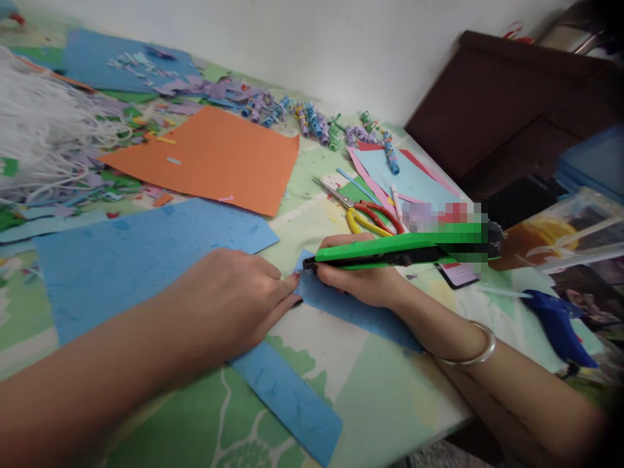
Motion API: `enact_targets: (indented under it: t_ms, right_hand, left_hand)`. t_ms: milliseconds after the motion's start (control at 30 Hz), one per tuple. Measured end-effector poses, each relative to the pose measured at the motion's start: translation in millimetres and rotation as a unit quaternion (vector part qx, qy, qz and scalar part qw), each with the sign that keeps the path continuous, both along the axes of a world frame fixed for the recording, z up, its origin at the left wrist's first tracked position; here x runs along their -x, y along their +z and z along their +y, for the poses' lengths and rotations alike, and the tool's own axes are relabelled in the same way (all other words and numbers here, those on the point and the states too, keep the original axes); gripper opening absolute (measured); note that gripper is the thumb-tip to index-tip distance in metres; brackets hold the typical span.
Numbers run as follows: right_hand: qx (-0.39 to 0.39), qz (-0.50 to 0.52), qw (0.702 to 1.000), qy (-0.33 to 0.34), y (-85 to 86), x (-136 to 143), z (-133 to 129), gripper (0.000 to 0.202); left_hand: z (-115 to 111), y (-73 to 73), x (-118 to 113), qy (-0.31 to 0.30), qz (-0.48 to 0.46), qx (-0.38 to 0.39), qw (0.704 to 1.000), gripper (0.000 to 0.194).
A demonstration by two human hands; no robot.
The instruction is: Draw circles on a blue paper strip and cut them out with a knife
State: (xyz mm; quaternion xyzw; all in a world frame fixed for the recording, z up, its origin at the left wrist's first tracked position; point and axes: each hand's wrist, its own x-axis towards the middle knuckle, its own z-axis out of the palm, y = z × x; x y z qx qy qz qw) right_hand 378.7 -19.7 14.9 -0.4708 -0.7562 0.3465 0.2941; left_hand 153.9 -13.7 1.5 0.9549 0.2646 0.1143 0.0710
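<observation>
My right hand [361,276] is closed around a green utility knife [390,250], its black tip pointing left at the end of a blue paper strip [361,318]. Pressing on the left end of that strip are the fingertips of my left hand [248,292], which are held close together; what they may pinch is too small to tell. Under and beyond my left hand lies a large blue sheet [146,260]. A second blue strip [297,403] sticks out below my left wrist toward the front edge.
An orange sheet [219,162], scissors [361,211] and pink and blue papers [414,172] lie farther back. Curled paper pieces [312,120] line the wall. White string [43,123] is piled left. A blue glue gun [560,328] and a drink cup [550,240] are right.
</observation>
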Motion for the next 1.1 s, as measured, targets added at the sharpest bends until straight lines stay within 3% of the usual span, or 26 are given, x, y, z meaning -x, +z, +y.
enact_targets:
  t_ms: [267, 400, 533, 800, 1100]
  right_hand:
    - [-0.009, -0.012, 1.0, 0.001, 1.3, 1, 0, 0.016]
    - [-0.016, -0.052, 0.998, -0.01, 0.1, 0, -2, 0.014]
    - [-0.049, -0.098, 0.994, 0.022, -1.1, -5, -5, 0.011]
    - [-0.068, -0.071, 0.986, 0.137, 5.7, -9, -1, 0.005]
    - [-0.027, -0.027, 0.98, 0.194, 6.1, -3, -4, 0.007]
  left_hand:
    - [4, -0.1, 1, 0.013, -0.044, 0.043, 0.998, 0.034]
    - [17, -2.1, -4, 0.079, -0.111, 0.059, 0.989, 0.036]
    - [27, -4.3, -11, 0.13, -0.124, 0.068, 0.981, 0.039]
    - [27, 2.3, -13, 0.116, -0.059, 0.127, 0.983, 0.028]
    - [28, 7.2, -11, 0.081, -0.032, 0.152, 0.985, 0.021]
